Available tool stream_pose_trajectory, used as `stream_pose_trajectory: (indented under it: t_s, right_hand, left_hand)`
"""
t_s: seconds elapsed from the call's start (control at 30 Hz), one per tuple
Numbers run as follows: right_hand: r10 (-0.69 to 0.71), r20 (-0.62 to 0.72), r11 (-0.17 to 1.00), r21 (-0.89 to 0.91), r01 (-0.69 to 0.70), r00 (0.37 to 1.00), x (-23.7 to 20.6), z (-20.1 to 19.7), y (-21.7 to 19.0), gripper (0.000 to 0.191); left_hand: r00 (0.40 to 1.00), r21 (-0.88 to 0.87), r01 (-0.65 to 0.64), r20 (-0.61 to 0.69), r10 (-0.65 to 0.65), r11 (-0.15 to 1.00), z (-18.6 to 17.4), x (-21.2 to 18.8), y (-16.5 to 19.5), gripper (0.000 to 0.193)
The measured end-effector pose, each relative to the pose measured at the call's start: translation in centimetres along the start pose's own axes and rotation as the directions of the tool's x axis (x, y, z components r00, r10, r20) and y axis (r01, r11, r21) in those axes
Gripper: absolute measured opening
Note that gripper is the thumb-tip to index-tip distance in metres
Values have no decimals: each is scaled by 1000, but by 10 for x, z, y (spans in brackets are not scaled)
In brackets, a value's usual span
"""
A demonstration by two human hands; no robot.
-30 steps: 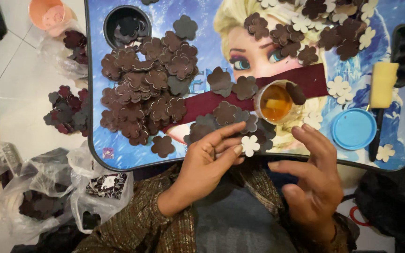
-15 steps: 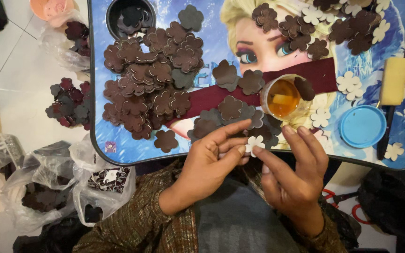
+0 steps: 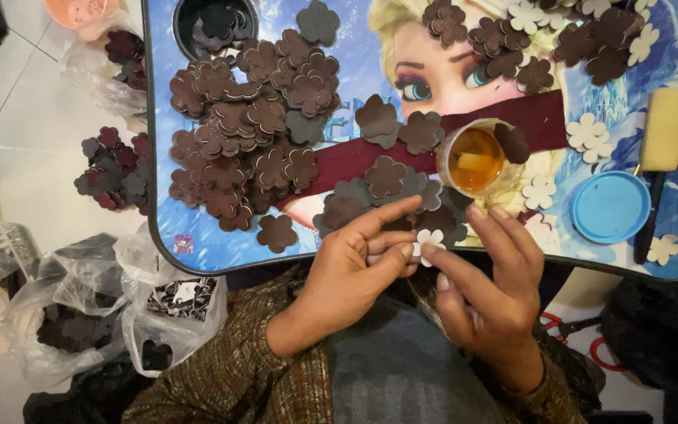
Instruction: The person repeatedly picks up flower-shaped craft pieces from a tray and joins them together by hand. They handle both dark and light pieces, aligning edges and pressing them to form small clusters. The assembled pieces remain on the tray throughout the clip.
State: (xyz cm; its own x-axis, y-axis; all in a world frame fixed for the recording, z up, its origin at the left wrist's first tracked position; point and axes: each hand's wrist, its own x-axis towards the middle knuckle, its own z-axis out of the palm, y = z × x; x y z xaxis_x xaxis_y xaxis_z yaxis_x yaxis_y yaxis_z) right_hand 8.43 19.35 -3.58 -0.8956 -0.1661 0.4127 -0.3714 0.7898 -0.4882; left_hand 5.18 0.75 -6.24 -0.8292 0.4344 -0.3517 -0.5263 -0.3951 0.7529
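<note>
My left hand (image 3: 359, 255) and my right hand (image 3: 484, 275) meet at the near edge of a blue picture tray (image 3: 190, 251). Between their fingertips they pinch a small white flower-shaped cutout (image 3: 431, 239). Just beyond the hands lie dark brown and grey flower cutouts (image 3: 386, 174) on a maroon strip (image 3: 543, 118). A big heap of brown flower cutouts (image 3: 249, 133) covers the tray's left part. A small clear cup of amber liquid (image 3: 474, 159) stands right above my right hand.
A blue round lid (image 3: 610, 206), a yellow sponge (image 3: 666, 118) and loose white flowers (image 3: 588, 132) lie at the tray's right. Plastic bags with more cutouts (image 3: 80, 314) sit on the floor at left, beside a loose pile of flowers (image 3: 111, 169). Red-handled scissors (image 3: 582, 334) lie lower right.
My right hand has come in from the lower right and its fingers now touch the white flower held by my left hand. The view has shifted slightly.
</note>
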Motion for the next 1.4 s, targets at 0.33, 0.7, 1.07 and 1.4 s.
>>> stream_pose_trajectory:
  t_s: [0.33, 0.7, 1.07, 1.4]
  right_hand:
    - [151, -45, 878, 466, -113, 987, -16, 7, 12, 48]
    - [292, 56, 679, 690, -248, 955, -38, 18, 24, 63]
    - [161, 158, 820, 528, -222, 974, -24, 19, 20, 53]
    - [120, 187, 802, 560, -206, 975, -13, 25, 14, 52]
  left_hand:
    - [995, -35, 71, 79, -68, 997, -4, -6, -2, 55]
    - [954, 712, -159, -68, 292, 684, -5, -25, 35, 27]
    - [728, 985, -166, 85, 680, 54, -26, -26, 56, 25]
    - [756, 981, -174, 80, 650, 82, -25, -26, 55, 27]
